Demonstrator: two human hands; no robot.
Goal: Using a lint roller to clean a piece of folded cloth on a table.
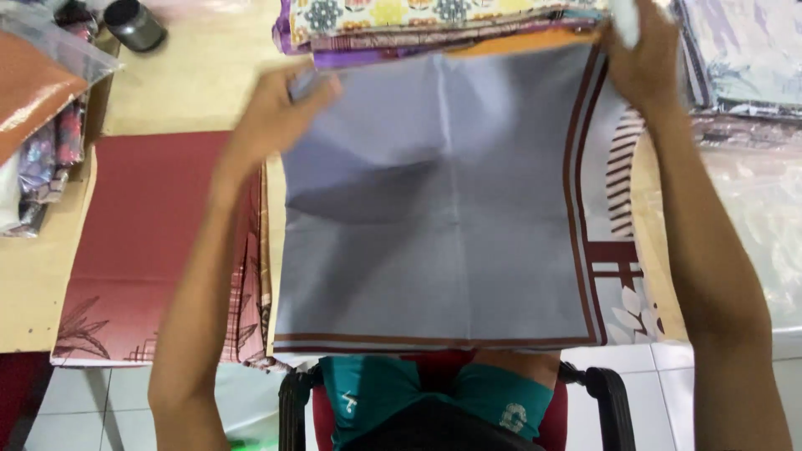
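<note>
The grey cloth (pixel 434 209) stretches between both hands. The left hand (pixel 280 113) pinches its far left corner. The right hand (pixel 643 58) pinches the far right corner.

free: bare tabletop (pixel 192 83) far left | blocked: folded fabric stack (pixel 434 21) ahead, dark jar (pixel 134 23) corner

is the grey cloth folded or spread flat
Folded, though laid flat: the grey cloth shows crease lines and its brown border runs only along two edges. Left hand and right hand grip its far corners.
</note>
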